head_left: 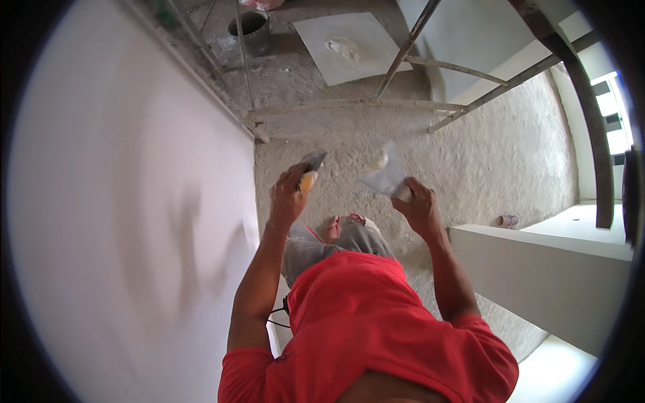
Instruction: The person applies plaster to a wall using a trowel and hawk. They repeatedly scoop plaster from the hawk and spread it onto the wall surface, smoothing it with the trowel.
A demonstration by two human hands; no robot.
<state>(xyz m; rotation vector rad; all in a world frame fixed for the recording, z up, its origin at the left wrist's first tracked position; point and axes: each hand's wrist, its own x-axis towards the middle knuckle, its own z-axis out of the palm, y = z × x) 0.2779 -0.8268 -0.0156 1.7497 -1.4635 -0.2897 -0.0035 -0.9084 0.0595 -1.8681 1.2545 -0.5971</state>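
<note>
My left hand (287, 193) is closed around a putty knife (308, 181) with a yellow handle, its dark grey blade pointing forward and to the right. In my right hand (419, 207) is a wide, flat, pale grey putty blade (388, 178). A whitish lump, perhaps putty, shows at that blade's far edge, somewhat blurred. Both tools are held in the air in front of my body, apart from each other. Neither one touches the smooth white wall (127, 201) to my left, where soft shadows fall.
A metal scaffold frame (349, 104) stands ahead on the rough grey floor (497, 148). Beyond it are a dark bucket (256, 37) and a white board (356, 64) bearing a whitish heap. To the right are a low white ledge (537, 269) and a small purplish roll (508, 220).
</note>
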